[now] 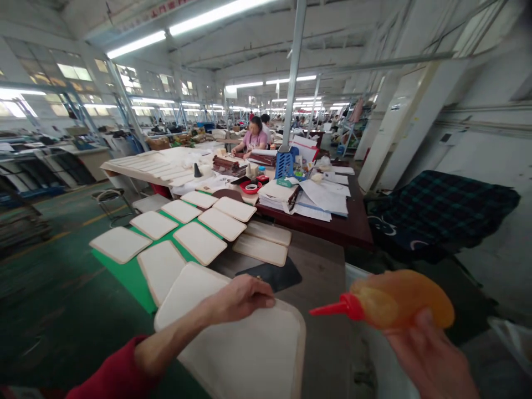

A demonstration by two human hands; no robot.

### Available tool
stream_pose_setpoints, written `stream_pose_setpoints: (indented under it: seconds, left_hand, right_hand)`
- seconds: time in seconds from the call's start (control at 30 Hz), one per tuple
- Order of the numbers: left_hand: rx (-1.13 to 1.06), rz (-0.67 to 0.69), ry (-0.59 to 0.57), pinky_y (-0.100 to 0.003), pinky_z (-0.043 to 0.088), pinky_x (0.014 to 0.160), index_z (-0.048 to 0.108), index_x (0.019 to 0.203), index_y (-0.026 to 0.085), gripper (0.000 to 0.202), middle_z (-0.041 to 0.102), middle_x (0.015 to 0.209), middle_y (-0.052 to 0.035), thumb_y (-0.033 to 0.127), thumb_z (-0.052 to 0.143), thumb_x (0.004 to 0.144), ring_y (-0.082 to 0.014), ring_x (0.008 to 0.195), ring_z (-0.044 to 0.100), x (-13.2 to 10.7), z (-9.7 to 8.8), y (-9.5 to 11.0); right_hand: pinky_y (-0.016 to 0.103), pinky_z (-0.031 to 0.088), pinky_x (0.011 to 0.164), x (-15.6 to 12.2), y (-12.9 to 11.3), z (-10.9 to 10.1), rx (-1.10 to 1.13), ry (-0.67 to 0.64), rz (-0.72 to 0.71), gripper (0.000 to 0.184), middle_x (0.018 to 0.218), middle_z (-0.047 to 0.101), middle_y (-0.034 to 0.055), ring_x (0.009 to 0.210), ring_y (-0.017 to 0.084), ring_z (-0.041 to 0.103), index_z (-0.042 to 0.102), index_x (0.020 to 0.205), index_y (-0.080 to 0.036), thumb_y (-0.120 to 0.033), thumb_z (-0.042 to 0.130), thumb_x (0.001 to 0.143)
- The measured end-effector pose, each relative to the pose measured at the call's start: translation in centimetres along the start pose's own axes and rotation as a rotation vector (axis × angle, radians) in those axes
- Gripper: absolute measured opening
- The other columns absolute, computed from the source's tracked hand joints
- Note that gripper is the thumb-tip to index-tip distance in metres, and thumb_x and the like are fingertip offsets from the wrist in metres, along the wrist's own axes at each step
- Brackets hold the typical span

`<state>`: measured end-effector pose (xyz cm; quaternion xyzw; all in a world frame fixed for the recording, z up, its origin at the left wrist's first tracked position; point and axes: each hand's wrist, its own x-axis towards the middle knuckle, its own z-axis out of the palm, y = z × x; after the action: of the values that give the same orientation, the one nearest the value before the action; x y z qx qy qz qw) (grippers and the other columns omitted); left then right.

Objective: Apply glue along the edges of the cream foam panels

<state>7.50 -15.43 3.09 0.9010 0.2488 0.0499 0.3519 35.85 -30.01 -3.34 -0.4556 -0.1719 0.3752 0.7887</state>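
The frame crops the cream panel (pixel 253 357); my left hand (pixel 241 298), palm down, pinches its far edge. My right hand (pixel 430 354), fingers mostly hidden, grips the amber squeeze bottle (pixel 409 291), red nozzle (pixel 333 308) leftward.

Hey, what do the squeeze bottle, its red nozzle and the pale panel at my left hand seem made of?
Squeeze bottle: likely smooth, flexible plastic; its amber body looks translucent.
Red nozzle: probably moulded plastic; evenly coloured, opaque, tapering to a point.
Pale panel: perhaps card or fabric-faced sheet, matte, with a tan border; the look doesn't settle which.
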Motion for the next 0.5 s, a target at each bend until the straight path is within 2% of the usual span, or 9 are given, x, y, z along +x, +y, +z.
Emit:
stream_pose_setpoints:
  seconds: [0.03,0.1,0.23,0.37,0.5]
  left_hand:
    - [-0.024,0.032,-0.039,-0.019,0.035,0.059,0.068,0.079,0.016,0.026,0.064,0.072,-0.0010,0.032,0.050,0.090,-0.0109,0.065,0.053,-0.3,-0.9,0.9]
    - [-0.050,0.077,-0.118,-0.019,0.034,0.057,0.069,0.079,0.016,0.025,0.063,0.070,-0.0011,0.033,0.054,0.089,-0.0104,0.063,0.052,-0.9,-2.5,2.0]
    - [-0.134,0.138,-0.253,-0.017,0.036,0.055,0.070,0.076,0.016,0.021,0.063,0.069,-0.0007,0.031,0.059,0.085,-0.0095,0.061,0.052,-2.4,-4.5,2.4]
    - [-0.222,0.153,-0.306,-0.017,0.037,0.055,0.071,0.075,0.015,0.023,0.063,0.068,-0.0012,0.036,0.063,0.082,-0.0106,0.062,0.052,-4.4,-5.8,1.3]
    - [-0.308,0.167,-0.342,-0.018,0.040,0.058,0.073,0.076,0.014,0.038,0.065,0.070,-0.0027,0.051,0.065,0.079,-0.0126,0.065,0.055,-6.1,-6.9,0.1]
  right_hand:
    - [0.020,0.053,0.077,-0.6,-1.1,1.8,0.053,-0.004,0.031,0.047,0.110,0.068,0.0005,0.097,0.020,0.065,0.067,0.107,-0.034,-0.046,0.081,0.064]
    - [0.030,0.054,0.083,-1.7,-2.9,4.6,0.075,-0.086,0.029,0.064,0.113,0.067,0.0054,0.102,0.026,0.063,0.064,0.113,-0.032,-0.044,0.086,0.054]
    - [0.054,0.043,0.098,-3.2,-3.8,7.5,0.013,-0.326,0.001,0.066,0.119,0.064,0.0100,0.111,0.035,0.057,0.057,0.124,-0.032,-0.044,0.081,0.064]
    - [0.055,0.044,0.095,-3.8,-3.0,9.3,-0.009,-0.408,-0.034,0.069,0.116,0.065,0.0096,0.108,0.037,0.059,0.057,0.123,-0.034,-0.046,0.082,0.060]
    - [0.056,0.043,0.095,-4.8,-2.6,11.8,-0.088,-0.522,0.005,0.072,0.111,0.066,0.0119,0.107,0.038,0.059,0.059,0.121,-0.031,-0.052,0.083,0.057]
